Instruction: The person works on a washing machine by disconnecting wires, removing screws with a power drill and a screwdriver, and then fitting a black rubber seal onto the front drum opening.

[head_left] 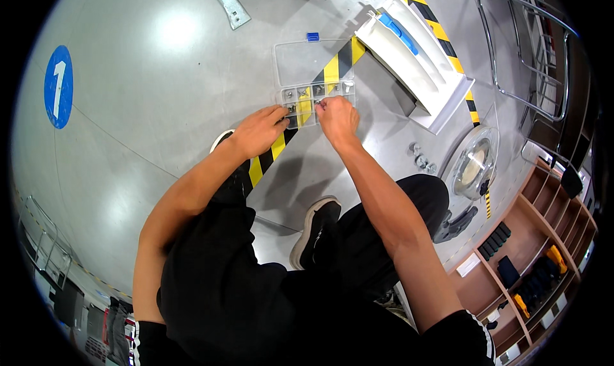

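A clear plastic parts box [314, 65] lies open on the floor across yellow-and-black tape, its lid flat beyond the compartments, which hold small metal parts. My left hand [262, 129] is at the box's lower left, its curled fingers gripping that end. My right hand [339, 119] is closed in a pinch over the middle-right compartments, and what sits between its fingertips is too small to make out. A small blue plastic piece [313, 36] lies just beyond the lid.
A white plastic part [441, 110] with a blue strip, a metal bar [230, 7], small metal pieces [424, 159] and a round clear door [464, 158] lie around. A chrome rack [495, 78] and wooden compartment shelving [470, 273] stand at right. My legs and shoes are below.
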A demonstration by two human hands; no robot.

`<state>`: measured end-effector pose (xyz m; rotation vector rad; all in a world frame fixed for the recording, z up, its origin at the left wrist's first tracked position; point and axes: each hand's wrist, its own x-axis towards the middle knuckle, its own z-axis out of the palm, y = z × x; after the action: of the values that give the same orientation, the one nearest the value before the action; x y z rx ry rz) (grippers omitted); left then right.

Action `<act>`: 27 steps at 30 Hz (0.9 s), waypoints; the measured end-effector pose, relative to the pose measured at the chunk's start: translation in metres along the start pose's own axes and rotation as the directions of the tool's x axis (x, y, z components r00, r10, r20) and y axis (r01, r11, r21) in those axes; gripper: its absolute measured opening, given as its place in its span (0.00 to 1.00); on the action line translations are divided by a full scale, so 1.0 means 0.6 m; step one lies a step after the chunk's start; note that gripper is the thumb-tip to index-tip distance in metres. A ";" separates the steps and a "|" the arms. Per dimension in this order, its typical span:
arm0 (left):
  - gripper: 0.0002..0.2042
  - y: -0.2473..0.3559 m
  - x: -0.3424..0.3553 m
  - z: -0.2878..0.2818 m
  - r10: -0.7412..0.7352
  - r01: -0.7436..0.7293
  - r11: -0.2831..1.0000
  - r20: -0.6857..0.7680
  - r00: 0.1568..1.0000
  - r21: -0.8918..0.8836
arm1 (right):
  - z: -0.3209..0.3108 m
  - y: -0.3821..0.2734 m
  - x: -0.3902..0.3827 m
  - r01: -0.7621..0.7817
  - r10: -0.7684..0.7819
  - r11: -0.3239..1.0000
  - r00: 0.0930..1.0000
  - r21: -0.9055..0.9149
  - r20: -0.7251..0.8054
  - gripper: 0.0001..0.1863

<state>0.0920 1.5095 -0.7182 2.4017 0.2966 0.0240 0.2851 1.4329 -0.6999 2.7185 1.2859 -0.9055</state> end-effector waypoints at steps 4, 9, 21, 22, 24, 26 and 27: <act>0.19 -0.002 0.001 0.003 -0.007 0.007 1.000 -0.017 1.000 0.000 | -0.005 -0.008 0.006 -0.036 0.037 0.998 0.998 -0.044 0.042 0.11; 0.17 -0.001 0.001 0.005 -0.010 0.010 1.000 -0.064 0.998 0.002 | -0.018 -0.016 0.020 0.015 0.009 0.986 0.990 -0.166 0.143 0.11; 0.12 -0.003 0.011 -0.001 -0.031 0.029 0.999 -0.080 0.996 -0.032 | -0.032 -0.022 0.038 0.065 0.003 0.973 0.956 -0.219 0.293 0.10; 0.11 -0.004 0.011 0.003 -0.027 0.024 0.999 -0.092 0.995 -0.027 | -0.029 -0.019 0.036 0.077 -0.012 0.972 0.960 -0.223 0.281 0.10; 0.10 -0.002 0.011 0.002 -0.064 0.061 0.997 -0.073 0.995 -0.037 | -0.020 -0.012 0.034 0.076 -0.023 0.976 0.969 -0.206 0.247 0.10; 0.09 0.006 0.014 -0.005 -0.146 0.145 0.987 -0.006 0.989 -0.065 | -0.010 -0.002 0.031 0.049 -0.015 0.985 0.979 -0.163 0.205 0.10; 0.08 0.009 0.015 -0.008 -0.173 0.168 0.978 -0.027 0.985 -0.121 | -0.007 0.003 0.029 0.039 -0.015 0.992 0.981 -0.120 0.193 0.10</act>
<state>0.1016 1.5106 -0.7118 2.2526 0.5039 0.0078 0.2973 1.4452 -0.7054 2.4583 1.2969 -1.0250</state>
